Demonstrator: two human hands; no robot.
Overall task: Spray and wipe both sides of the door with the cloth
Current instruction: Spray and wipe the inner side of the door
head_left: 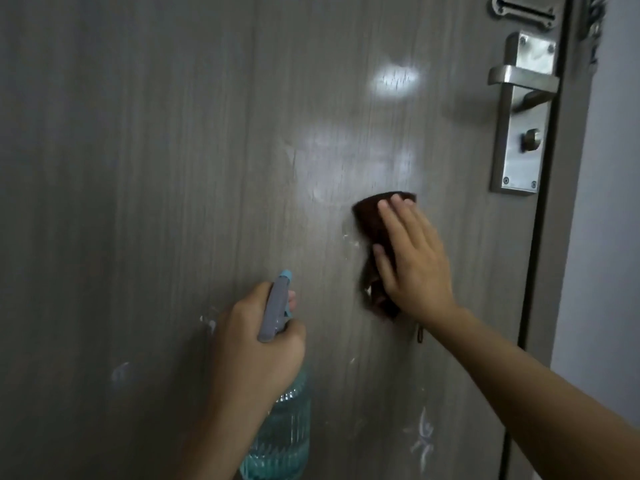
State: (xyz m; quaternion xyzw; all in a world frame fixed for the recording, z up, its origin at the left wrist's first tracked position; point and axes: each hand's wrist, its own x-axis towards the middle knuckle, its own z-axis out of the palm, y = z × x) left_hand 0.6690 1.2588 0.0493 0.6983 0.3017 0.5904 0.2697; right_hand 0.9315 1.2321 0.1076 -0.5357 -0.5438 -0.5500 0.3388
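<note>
Grey wood-grain door [173, 168], filling nearly the whole view, with a wet sheen across its middle and pale streaks and splashes lower down. A dark brown cloth [372, 223] lies flat against the panel below and left of the metal lever handle [519, 77] and its lock plate [519, 133]. The right hand [412, 261] presses the cloth to the door with fingers extended and spread, not curled round it. The left hand [256, 344] is wrapped round the neck of a clear, blue-tinted spray bottle [280, 410], nozzle aimed at the door, one finger by the trigger. Likely hazards: because the cloth is pinned only by flat pressure, it may slip or drop during a fast stroke; the lower marks may be missed; liquid may run toward the lock hardware. This face appears partly wiped only; the other side is out of view.
</note>
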